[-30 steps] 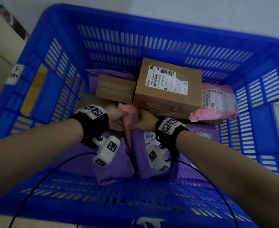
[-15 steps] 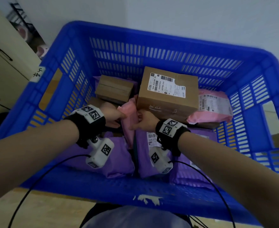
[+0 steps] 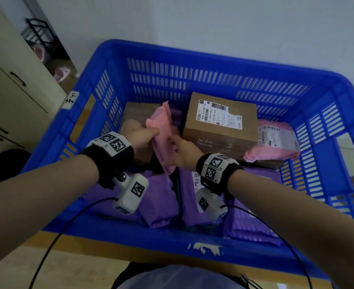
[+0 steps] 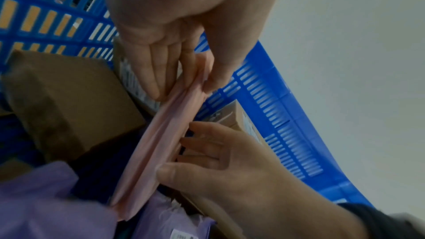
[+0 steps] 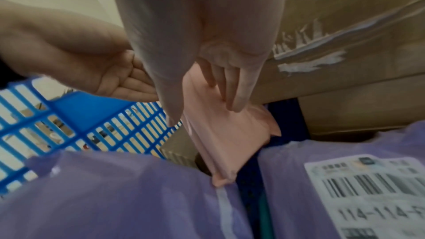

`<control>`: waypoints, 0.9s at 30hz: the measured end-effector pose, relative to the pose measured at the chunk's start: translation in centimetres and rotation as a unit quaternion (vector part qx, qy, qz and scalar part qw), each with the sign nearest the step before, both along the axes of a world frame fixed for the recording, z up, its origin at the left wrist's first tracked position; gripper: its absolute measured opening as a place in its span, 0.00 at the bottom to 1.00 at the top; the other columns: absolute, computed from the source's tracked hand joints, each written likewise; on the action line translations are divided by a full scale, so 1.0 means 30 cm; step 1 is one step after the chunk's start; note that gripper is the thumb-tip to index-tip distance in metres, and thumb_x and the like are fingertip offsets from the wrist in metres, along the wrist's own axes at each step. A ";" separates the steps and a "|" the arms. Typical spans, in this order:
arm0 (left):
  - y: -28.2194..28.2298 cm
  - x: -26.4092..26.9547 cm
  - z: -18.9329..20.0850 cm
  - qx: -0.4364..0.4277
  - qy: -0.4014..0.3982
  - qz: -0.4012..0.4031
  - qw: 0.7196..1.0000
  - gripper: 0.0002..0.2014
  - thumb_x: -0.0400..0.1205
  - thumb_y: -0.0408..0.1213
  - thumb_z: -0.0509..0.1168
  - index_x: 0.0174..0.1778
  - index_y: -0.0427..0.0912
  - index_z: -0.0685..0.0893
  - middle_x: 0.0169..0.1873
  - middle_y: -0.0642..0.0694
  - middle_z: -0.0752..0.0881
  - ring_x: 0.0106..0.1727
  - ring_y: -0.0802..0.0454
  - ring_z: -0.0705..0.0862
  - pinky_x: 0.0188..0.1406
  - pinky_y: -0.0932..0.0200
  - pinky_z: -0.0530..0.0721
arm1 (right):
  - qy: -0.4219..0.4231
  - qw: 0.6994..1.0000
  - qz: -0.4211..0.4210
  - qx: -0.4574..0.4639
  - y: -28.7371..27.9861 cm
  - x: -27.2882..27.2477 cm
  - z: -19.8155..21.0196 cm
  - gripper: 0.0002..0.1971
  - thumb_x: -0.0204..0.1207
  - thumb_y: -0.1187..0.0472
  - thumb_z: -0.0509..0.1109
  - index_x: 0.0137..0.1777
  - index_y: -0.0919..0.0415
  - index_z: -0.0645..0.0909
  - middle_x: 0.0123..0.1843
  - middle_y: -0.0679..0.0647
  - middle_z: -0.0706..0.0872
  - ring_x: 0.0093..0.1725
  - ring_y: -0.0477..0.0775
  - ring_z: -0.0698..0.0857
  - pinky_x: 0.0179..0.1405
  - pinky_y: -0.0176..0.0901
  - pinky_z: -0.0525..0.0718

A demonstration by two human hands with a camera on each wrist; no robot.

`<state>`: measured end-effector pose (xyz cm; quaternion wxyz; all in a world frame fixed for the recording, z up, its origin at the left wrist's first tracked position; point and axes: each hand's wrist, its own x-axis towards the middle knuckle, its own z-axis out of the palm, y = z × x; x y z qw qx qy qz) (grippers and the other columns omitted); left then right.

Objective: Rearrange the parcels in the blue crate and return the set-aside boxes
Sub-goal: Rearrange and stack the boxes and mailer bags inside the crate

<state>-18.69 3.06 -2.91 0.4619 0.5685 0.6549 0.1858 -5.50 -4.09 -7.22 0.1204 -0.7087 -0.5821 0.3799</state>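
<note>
A flat pink mailer [image 3: 161, 134] stands on edge above the middle of the blue crate [image 3: 192, 247], lifted between both hands. My left hand [image 3: 142, 134] pinches its upper part, thumb against fingers, as the left wrist view shows on the pink mailer [image 4: 161, 134]. My right hand [image 3: 180, 151] pinches the lower right side of the pink mailer [image 5: 220, 134]. Its bottom corner still sits between two purple mailers [image 3: 157, 201]. A large cardboard box [image 3: 220, 126] with a label stands just right of it.
A second pink mailer [image 3: 274, 142] lies at the crate's right. A smaller cardboard box [image 3: 136, 111] sits behind my left hand. More purple mailers [image 3: 251, 226] fill the near right side. A cream cabinet [image 3: 9, 84] stands left of the crate; a wall is behind.
Both hands have raised the pink mailer up out of the gap between the parcels, so more of it shows. The head view has pulled back and up.
</note>
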 end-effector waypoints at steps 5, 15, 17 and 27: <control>0.052 -0.037 0.049 -0.039 -0.073 0.016 0.996 0.11 0.74 0.28 0.70 0.51 0.30 0.85 0.44 0.35 0.85 0.40 0.45 0.86 0.24 0.64 0.85 | 0.099 0.994 -0.050 0.009 0.023 0.000 0.034 0.45 0.65 0.61 0.81 0.80 0.62 0.62 0.73 0.60 0.76 0.68 0.58 0.80 0.68 0.52 0.79; 0.128 -0.122 0.164 0.063 -0.087 -0.076 0.991 0.11 0.74 0.25 0.69 0.36 0.47 0.81 0.42 0.34 0.86 0.43 0.40 0.88 0.42 0.51 0.91 | 0.278 0.943 -0.178 0.029 0.078 0.061 0.179 0.13 0.75 0.70 0.71 0.60 0.64 0.80 0.43 0.56 0.88 0.34 0.44 0.85 0.30 0.29 0.83; 0.133 -0.140 0.192 0.092 -0.092 -0.097 0.987 0.13 0.72 0.24 0.71 0.38 0.49 0.82 0.42 0.37 0.88 0.46 0.41 0.88 0.50 0.46 0.89 | 0.334 0.918 -0.212 0.030 0.083 0.059 0.208 0.11 0.78 0.70 0.68 0.60 0.64 0.79 0.34 0.52 0.89 0.30 0.43 0.87 0.28 0.30 0.84; 0.077 -0.220 0.271 0.267 -0.132 -0.188 0.936 0.12 0.73 0.21 0.71 0.47 0.39 0.84 0.48 0.54 0.86 0.54 0.61 0.84 0.46 0.82 0.80 | 0.513 0.804 -0.301 -0.004 0.128 0.087 0.308 0.24 0.84 0.45 0.52 0.61 0.64 0.80 0.52 0.61 0.89 0.49 0.55 0.89 0.52 0.46 0.85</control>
